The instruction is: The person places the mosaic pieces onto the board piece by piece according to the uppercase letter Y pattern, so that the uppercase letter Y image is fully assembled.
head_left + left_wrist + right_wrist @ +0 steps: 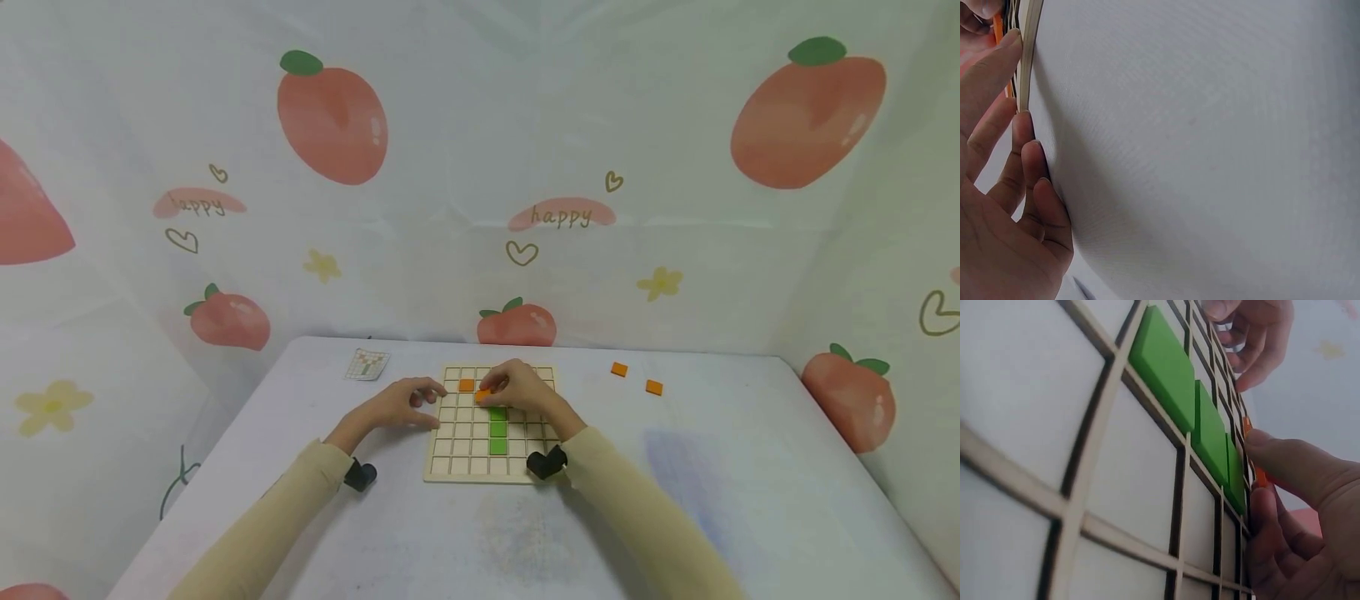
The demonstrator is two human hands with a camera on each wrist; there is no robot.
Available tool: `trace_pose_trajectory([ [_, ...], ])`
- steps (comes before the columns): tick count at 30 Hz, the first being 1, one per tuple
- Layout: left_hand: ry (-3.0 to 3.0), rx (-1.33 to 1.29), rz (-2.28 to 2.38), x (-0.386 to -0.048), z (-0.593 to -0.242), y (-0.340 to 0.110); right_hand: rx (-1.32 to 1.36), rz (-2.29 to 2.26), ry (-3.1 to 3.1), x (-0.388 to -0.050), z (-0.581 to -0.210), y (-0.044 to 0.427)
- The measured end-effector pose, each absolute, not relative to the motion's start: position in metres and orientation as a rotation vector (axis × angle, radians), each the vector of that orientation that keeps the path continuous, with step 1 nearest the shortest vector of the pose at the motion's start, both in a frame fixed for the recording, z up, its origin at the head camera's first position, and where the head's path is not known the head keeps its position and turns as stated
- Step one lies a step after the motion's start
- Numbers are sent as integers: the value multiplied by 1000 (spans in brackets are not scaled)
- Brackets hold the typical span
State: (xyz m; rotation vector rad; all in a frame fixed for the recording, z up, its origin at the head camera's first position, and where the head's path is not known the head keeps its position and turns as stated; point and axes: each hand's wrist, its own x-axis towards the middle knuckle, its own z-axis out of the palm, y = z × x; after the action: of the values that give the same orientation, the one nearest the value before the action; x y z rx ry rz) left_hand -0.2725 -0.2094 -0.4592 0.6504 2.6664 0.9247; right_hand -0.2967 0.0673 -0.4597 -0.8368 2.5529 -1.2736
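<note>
A pale wooden grid board (450,468) lies on the table. My right hand (523,388) pinches an orange tile (482,397) between thumb and fingers over the board's upper middle; the right wrist view shows this tile (1261,475) at the fingertips. Below it, green tiles (498,429) sit in a vertical column of cells. Another orange tile (467,385) rests in a cell up and to the left. At the board's left edge is my left hand (401,403), fingers loosely bent, thumb and fingertips touching the edge. In the left wrist view, this hand (1007,206) meets the board's side (1029,56).
Two loose orange tiles, one (619,369) farther back and one (654,387) nearer, lie right of the board. A small card with a printed grid (367,364) lies at the back left. A patterned curtain (450,167) stands behind the table.
</note>
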Motion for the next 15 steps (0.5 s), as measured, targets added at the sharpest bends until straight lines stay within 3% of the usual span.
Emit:
trace_pose_trajectory([
  [15,2670,665,919,-273,-460,-210,-837,-1285,2531,-294,-458,63],
])
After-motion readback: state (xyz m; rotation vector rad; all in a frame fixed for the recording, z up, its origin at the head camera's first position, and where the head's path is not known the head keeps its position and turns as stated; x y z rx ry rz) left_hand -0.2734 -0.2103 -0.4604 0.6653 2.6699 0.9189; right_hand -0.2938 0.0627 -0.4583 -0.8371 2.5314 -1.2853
